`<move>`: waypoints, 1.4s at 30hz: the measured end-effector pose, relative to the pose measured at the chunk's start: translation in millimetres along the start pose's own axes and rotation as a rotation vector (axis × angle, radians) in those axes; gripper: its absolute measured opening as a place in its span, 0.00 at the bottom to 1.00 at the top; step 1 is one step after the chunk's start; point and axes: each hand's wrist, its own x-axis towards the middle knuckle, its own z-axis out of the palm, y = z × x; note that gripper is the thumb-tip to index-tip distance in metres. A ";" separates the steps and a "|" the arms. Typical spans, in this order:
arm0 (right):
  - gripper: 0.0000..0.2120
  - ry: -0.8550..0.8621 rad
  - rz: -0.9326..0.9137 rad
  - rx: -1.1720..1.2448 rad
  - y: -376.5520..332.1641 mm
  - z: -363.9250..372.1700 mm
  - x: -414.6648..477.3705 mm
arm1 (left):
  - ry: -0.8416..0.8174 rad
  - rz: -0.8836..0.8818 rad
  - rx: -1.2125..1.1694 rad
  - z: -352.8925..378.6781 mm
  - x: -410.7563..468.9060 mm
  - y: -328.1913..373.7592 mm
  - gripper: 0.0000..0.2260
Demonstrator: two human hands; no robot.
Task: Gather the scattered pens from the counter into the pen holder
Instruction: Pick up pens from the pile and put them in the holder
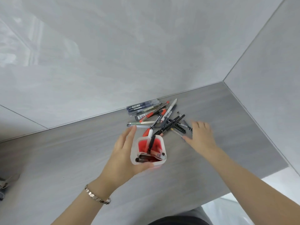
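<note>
A white pen holder (159, 142) with a red inside stands on the grey counter (65, 151), and several pens stick out of it. My left hand (123, 153) wraps around its left side, thumb under the near rim. Behind it lies a loose pile of pens (159, 117), black, red, white and clear ones, reaching back to the wall. My right hand (200, 135) is blurred, fingers spread, at the right edge of the pile, over some black pens (180, 126). I see nothing gripped in it.
Grey tiled walls (146, 54) close the counter at the back and on the right. The counter's front edge (227, 192) drops off at the lower right. A small grey object (4, 184) lies at the far left edge.
</note>
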 end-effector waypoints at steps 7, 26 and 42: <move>0.16 -0.164 -0.041 -0.288 -4.2 16.8 -7.0 | -0.144 -0.066 0.152 12.8 2.1 -0.7 0.50; 0.19 -0.368 -0.321 -0.149 -78.1 -115.7 -88.0 | 0.024 -0.165 0.007 19.8 -5.9 -1.5 0.41; 0.12 0.032 0.093 0.379 -49.3 -41.4 -35.7 | 0.089 0.003 -0.040 26.1 10.1 15.1 0.46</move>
